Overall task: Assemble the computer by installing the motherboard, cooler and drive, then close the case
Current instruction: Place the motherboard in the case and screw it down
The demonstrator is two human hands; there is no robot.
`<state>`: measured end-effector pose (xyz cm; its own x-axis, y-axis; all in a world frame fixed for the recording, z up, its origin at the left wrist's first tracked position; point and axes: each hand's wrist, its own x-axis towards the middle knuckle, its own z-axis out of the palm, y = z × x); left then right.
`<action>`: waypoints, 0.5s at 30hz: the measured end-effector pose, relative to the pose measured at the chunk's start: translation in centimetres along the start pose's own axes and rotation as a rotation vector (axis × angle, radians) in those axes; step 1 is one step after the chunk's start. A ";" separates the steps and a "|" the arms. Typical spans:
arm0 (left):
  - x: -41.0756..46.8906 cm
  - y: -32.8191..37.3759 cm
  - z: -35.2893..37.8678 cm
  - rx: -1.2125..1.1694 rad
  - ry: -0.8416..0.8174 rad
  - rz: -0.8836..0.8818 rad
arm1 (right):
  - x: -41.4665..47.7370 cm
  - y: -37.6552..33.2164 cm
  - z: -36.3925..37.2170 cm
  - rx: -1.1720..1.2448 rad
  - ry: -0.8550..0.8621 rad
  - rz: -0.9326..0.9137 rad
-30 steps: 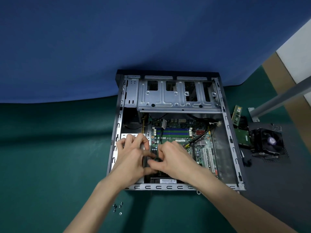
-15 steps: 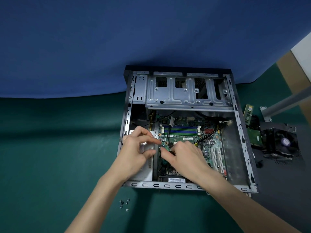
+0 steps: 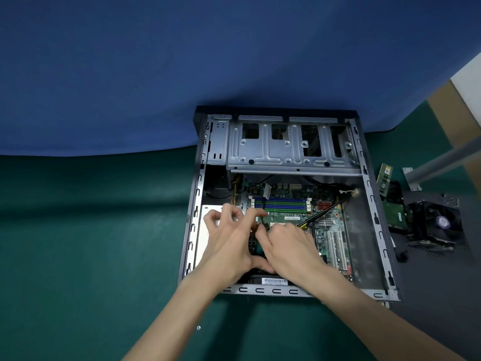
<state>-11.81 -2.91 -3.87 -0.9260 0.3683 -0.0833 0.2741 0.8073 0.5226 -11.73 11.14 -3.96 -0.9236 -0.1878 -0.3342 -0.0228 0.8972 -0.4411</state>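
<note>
**Head view**

- **Hidden or unclear:** Both hands cover the near middle of the motherboard (image 3: 294,217), so that part of the board cannot be seen. The fingertips are slightly blurred. Both forearms are cut off at the near edge.
- **Right hand (image 3: 291,247):** The fingers are curled and the tips pinch a small dark part (image 3: 265,226) just above the board. What the part is cannot be told.
- **Left hand (image 3: 229,238):** It sits close against the right hand, with the thumb stretched toward it and the fingers bent and fanned. Whether it holds anything cannot be told.
- **Case (image 3: 374,220):** It is open and lies flat on the green desk (image 3: 78,256), right of centre. Its far end is against a blue backdrop (image 3: 156,74). The rim is grey and slotted, and bare steel floor shows along the right side.
- **Drive cage (image 3: 286,149):** Bare steel with rectangular cut-outs, across the far end of the case.
- **Motherboard:** Green, inside the case on the near side of the cage. Blue and green memory slots (image 3: 279,203) run across its far part and white expansion slots (image 3: 335,246) stand at its right. A black cable (image 3: 322,212) with yellow marks crosses it diagonally.
- **Cooler (image 3: 437,225):** Black, fan facing up, on the desk to the right of the case and apart from it.
- **Drive (image 3: 395,212):** Green circuit side up, between the case wall and the cooler.
- **Memory stick (image 3: 384,178):** It lies just beyond the drive, on its far side.
- **Screw (image 3: 198,327):** A single screw on the desk on the near side of the case, beside the left forearm.
</note>
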 end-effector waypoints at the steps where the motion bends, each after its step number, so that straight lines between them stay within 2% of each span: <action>1: 0.0 -0.1 0.2 0.021 0.000 0.011 | 0.0 -0.1 0.0 0.004 -0.014 -0.008; 5: 0.1 -1.2 0.5 -0.024 -0.004 0.001 | 0.1 0.1 -1.3 0.077 -0.049 0.038; 10: 0.3 -2.0 0.1 -0.067 0.013 0.039 | 0.2 0.1 -1.9 0.094 -0.091 -0.100; 15: -0.1 -1.8 0.0 0.033 0.066 0.027 | 0.4 0.3 -1.1 0.058 -0.077 -0.102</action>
<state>-12.23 -4.39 -4.76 -0.9327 0.3603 -0.0131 0.3070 0.8126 0.4954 -12.56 11.77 -3.36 -0.8856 -0.3085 -0.3471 -0.0903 0.8476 -0.5228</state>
